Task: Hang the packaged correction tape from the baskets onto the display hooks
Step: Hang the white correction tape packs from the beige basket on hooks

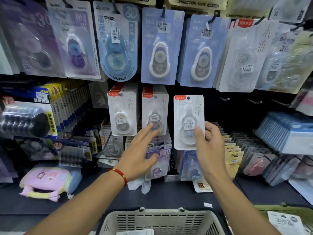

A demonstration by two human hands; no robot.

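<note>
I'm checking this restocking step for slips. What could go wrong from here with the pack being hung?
The right hand pinches the white correction tape pack only at its lower edge, so the pack's hole may miss a hook and the pack may fall. The left hand, open, reaches toward the full row of matching packs and might knock some loose. Bare hooks jut out to the right and could catch the hand.

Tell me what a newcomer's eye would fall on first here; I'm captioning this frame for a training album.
First, the white correction tape pack held upright at centre by the right hand, before the dark backboard. Next, the left hand, fingers straight, reaches toward the hanging white packs beside it. A beige basket sits at the bottom edge.
</note>
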